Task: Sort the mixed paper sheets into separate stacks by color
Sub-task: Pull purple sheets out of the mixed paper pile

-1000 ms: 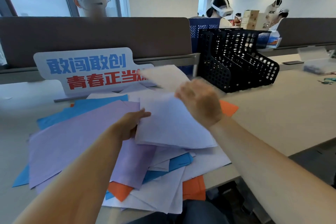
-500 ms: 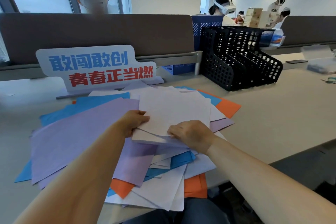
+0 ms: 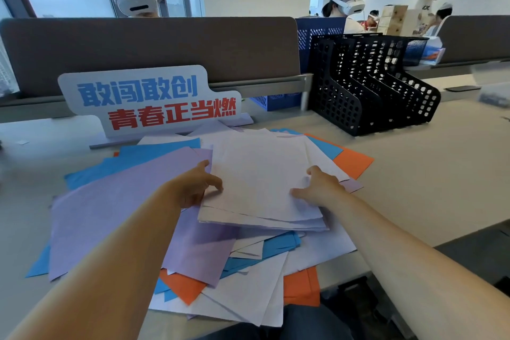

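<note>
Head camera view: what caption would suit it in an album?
Sorting by color: white paper stack gathered atop purple sheets, blue sheets and orange sheets on a desk.

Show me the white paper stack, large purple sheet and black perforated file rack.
white paper stack (image 3: 259, 182), head view: top sheet's middle.
large purple sheet (image 3: 116, 201), head view: middle.
black perforated file rack (image 3: 339, 102), head view: nearest wall.

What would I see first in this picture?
A messy pile of purple, blue, orange and white paper sheets covers the desk in front, with a white stack on top between the left hand and right hand. Behind stands a sign with blue and red characters, a black file rack to its right.
</note>
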### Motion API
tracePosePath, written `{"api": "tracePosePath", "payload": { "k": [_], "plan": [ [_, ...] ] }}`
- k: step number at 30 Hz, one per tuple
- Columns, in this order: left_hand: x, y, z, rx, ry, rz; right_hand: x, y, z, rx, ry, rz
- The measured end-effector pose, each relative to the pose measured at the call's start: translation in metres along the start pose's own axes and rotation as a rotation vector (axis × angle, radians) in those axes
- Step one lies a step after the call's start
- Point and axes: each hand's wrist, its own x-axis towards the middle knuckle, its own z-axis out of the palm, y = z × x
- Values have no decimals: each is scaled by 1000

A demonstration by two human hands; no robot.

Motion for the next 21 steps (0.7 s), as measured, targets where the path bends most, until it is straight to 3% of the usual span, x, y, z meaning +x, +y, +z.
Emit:
{"api": "tracePosePath", "payload": {
  "k": [3,10,15,18,21],
  "plan": [
    [6,2,1,-11,32,-22,2,-5,3,10,-43,-31],
    [15,2,10,229,173,73,12,-9,5,22,-43,-84],
    [19,9,15,219,247,161,29,9,-2,-23,131,87],
    [19,12,19,159,242,172,37,22,-6,-53,130,174],
    [22,9,22,147,264,156,45,25,-3,-11,120,147]
  ]
}}
